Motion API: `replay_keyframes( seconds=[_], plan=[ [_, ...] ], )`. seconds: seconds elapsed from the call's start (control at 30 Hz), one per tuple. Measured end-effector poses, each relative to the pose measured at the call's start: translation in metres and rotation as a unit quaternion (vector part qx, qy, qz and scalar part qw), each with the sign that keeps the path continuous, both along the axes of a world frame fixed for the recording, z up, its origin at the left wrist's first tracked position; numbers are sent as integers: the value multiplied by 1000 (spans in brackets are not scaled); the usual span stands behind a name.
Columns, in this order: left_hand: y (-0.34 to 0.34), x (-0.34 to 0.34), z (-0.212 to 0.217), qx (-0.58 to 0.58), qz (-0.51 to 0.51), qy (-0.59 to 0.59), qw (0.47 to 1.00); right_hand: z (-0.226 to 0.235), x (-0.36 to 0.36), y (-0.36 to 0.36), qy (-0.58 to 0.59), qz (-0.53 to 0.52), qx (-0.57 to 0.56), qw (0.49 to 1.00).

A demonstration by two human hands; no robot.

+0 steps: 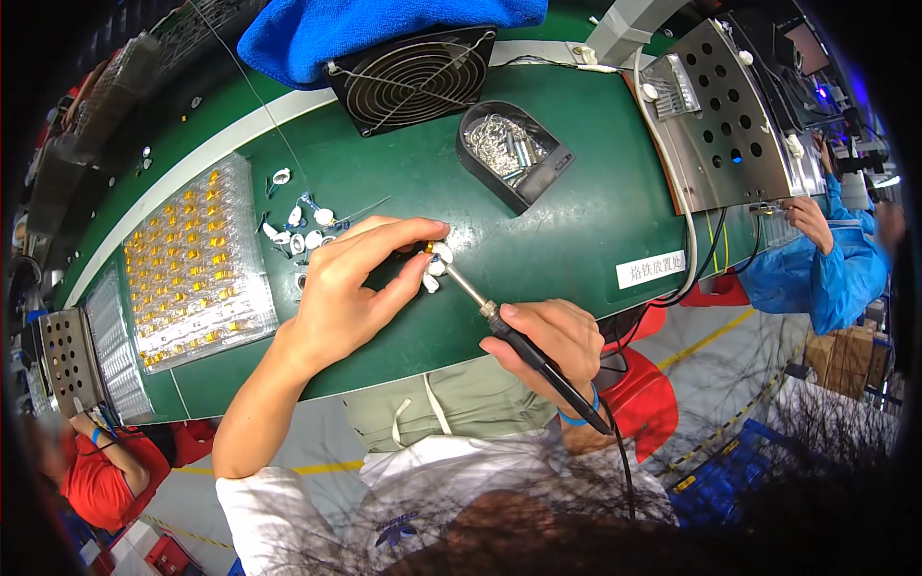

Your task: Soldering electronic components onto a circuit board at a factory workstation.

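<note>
My right hand (562, 338) grips a soldering iron (469, 287) by its black handle. The iron slants up and left, its tip close to a small white round part (442, 253). Thumb and forefinger of my left hand (348, 280) pinch a small yellow piece (429, 247) beside that white part; whether the tip touches either cannot be made out. Another white piece (430, 284) lies just below. Left of my hand, several white round parts with short dark wires (313, 239) are scattered on the green mat (595, 216).
A clear tray of yellow parts (197, 269) lies at left. Across the bench stand a black fan (413, 82) under a blue cloth (384, 29) and a black bin of metal pieces (523, 195). A perforated metal box (720, 115) is at right. Co-workers (816, 269) sit at both sides.
</note>
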State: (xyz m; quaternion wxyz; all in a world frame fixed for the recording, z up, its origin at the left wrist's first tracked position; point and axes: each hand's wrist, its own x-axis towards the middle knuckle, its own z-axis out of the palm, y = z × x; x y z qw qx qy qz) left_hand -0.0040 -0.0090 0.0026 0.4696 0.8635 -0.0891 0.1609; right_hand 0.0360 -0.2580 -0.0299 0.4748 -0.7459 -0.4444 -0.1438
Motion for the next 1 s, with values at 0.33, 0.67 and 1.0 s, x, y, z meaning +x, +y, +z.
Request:
replay_keyframes(
  seconds=[0.33, 0.67, 1.0],
  plan=[
    [-2, -2, 0, 5, -2, 4, 1000, -3, -3, -3, -4, -6, 3, 1000],
    [1, -1, 3, 13, 1, 41, 999, 4, 0, -8, 13, -5, -9, 1000],
    [6, -6, 9, 62, -17, -53, 997, 18, 30, 2, -40, -135, -55, 989]
  ],
)
